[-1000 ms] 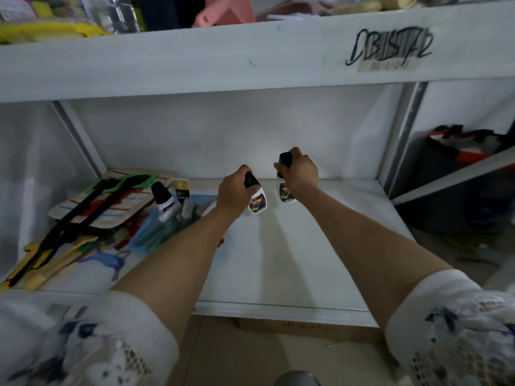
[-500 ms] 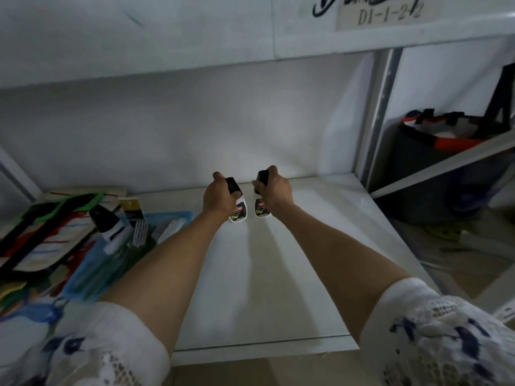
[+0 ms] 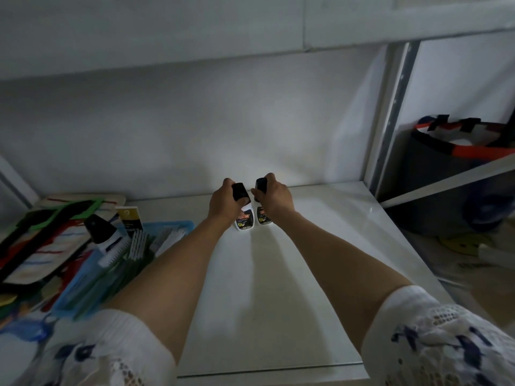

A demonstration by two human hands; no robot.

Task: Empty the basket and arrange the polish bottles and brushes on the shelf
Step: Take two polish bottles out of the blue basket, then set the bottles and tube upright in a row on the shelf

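Observation:
Two small white polish bottles with black caps stand side by side near the back of the white shelf [image 3: 306,274]. My left hand [image 3: 224,203] grips the left bottle [image 3: 245,222] around its cap. My right hand [image 3: 274,196] grips the right bottle [image 3: 263,218] the same way. Both bottles are upright, their bases at or just above the shelf surface. On the left sits a blue basket [image 3: 83,282] with white brushes [image 3: 138,243] and another black-capped polish bottle [image 3: 101,232] lying in it.
Colourful flat items with black and green straps [image 3: 47,232] lie left of the basket. A metal upright [image 3: 390,115] bounds the shelf on the right. Beyond it stands a dark bin with an orange rim [image 3: 457,162]. An upper shelf board [image 3: 250,29] hangs overhead.
Both hands have carried the bottles farther toward the back wall and brought them closer together. The view has dropped and moved nearer the shelf.

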